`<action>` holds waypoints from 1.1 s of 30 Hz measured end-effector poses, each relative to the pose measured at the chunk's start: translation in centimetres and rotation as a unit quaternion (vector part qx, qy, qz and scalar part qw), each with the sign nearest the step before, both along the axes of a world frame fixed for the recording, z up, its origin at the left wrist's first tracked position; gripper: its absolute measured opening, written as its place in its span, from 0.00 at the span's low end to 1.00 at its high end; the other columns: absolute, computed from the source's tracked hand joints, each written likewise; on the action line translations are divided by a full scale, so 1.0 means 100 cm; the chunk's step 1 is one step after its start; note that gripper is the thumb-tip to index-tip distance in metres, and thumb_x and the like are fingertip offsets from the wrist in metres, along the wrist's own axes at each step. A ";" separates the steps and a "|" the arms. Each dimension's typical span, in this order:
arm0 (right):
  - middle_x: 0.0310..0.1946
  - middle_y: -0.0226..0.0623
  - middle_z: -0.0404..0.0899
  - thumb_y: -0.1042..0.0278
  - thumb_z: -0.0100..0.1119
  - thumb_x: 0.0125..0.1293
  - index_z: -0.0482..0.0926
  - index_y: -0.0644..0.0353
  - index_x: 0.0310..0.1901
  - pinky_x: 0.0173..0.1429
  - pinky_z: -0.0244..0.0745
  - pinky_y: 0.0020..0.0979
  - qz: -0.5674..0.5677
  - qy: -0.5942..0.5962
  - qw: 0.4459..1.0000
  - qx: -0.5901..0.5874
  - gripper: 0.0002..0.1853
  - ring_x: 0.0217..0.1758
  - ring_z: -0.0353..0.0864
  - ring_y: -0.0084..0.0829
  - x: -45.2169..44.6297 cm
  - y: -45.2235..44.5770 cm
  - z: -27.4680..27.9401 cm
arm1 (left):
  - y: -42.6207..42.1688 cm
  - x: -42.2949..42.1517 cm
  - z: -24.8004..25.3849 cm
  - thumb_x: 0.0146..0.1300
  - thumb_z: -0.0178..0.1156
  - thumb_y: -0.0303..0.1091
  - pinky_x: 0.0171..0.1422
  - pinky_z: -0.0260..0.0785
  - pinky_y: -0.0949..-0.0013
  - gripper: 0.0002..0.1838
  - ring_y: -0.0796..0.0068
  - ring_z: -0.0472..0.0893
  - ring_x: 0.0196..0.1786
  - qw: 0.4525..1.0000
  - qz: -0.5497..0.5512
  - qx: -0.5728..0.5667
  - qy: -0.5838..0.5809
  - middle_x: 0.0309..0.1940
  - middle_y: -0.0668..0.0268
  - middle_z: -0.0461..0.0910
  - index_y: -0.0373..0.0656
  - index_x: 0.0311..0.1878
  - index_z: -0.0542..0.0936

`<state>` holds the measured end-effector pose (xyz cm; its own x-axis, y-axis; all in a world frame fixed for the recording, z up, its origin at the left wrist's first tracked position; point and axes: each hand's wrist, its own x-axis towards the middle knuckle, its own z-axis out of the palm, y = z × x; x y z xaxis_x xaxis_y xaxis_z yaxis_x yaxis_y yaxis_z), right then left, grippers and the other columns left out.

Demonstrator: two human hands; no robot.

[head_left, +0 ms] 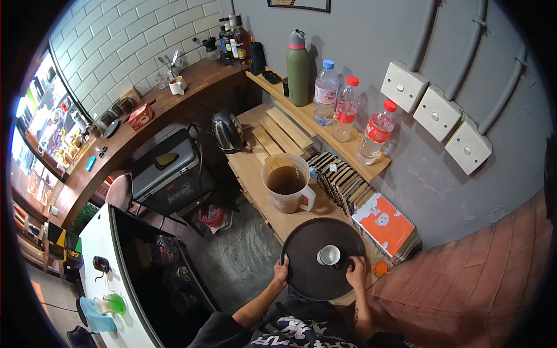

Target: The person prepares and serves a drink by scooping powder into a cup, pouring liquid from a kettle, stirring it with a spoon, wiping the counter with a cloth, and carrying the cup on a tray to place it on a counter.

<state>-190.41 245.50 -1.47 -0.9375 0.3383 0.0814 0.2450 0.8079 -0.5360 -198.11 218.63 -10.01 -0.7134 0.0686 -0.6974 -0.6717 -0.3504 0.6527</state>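
A round dark tray (310, 284) lies level in front of me, overlapping the near end of the wooden bench. My left hand (281, 270) grips its left rim. On the tray, right of its middle, stands a small white cup (329, 255). Close to the cup's right, over the tray's right side, is my right hand (356, 272). Its fingers are curled and look apart from the cup; whether they pinch anything is hidden. Beyond the tray, a translucent plastic jug (286, 200) holds brown liquid, its handle facing right.
Along the wall, a shelf (342, 152) carries a green flask (298, 72) and several plastic bottles (345, 110). Below are a row of books (333, 180) and an orange notebook (383, 223). An electric kettle (228, 132) stands at the bench's far end. A white-topped cabinet (107, 232) is at left.
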 end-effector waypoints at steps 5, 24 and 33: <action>0.44 0.37 0.75 0.80 0.63 0.61 0.77 0.66 0.49 0.39 0.77 0.27 0.048 -0.070 0.937 -0.338 0.14 0.36 0.84 0.29 -0.003 -0.015 -0.021 | 0.017 -0.005 -0.014 0.62 0.62 0.65 0.57 0.75 0.55 0.44 0.58 0.77 0.55 0.994 0.012 -0.107 -0.025 0.52 0.49 0.76 0.33 0.63 0.64; 0.18 0.26 0.63 0.69 0.74 0.55 0.72 0.66 0.26 0.26 0.59 0.26 0.146 -0.045 0.956 -0.251 0.17 0.22 0.60 0.17 -0.049 -0.109 0.032 | -0.118 0.058 0.054 0.67 0.64 0.51 0.58 0.73 0.64 0.28 0.73 0.78 0.51 0.999 -0.026 -0.039 -0.012 0.48 0.63 0.77 0.45 0.61 0.69; 0.16 0.28 0.62 0.61 0.76 0.53 0.67 0.64 0.22 0.26 0.59 0.31 0.507 -0.128 0.834 -0.177 0.24 0.21 0.60 0.20 -0.093 -0.304 0.111 | -0.240 0.158 0.152 0.64 0.67 0.30 0.54 0.73 0.72 0.22 0.79 0.78 0.47 0.950 0.123 -0.190 0.217 0.47 0.66 0.78 0.41 0.60 0.74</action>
<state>-199.66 215.09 9.58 -0.7272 -0.6788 -0.1019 -0.3255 0.4717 -0.8195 -182.29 194.64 5.19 -0.9013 -0.3343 -0.2754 -0.2391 -0.1462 0.9599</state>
